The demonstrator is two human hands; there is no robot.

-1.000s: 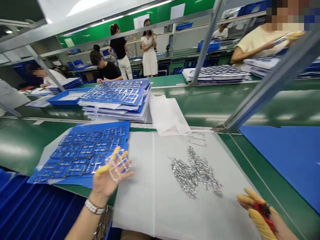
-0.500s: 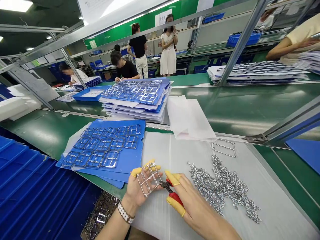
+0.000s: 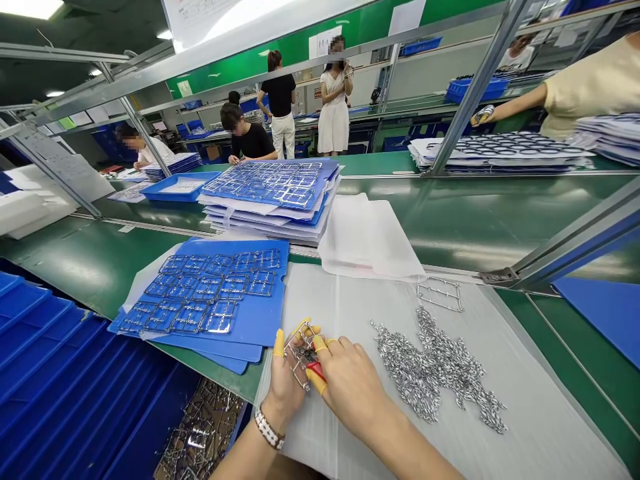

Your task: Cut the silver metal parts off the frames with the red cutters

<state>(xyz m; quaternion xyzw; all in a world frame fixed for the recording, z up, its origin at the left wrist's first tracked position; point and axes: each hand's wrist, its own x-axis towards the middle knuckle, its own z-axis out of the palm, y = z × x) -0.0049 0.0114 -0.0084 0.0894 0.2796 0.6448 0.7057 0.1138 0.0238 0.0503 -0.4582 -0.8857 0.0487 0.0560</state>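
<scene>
While the left hand (image 3: pixel 289 377) holds a frame (image 3: pixel 296 365), red-handled pliers (image 3: pixel 316 369) reach in.

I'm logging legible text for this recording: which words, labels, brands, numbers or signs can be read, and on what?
None can be read.
Top white sheet: print too faint.
Paper on the green board: too small.
Red-marked sign: too small.

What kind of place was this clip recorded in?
Probably a factory assembly or finishing floor: long green workbenches with people seated and standing along them, stacked sheets of metal frames, and a heap of small silvery parts beside the working hands.
</scene>
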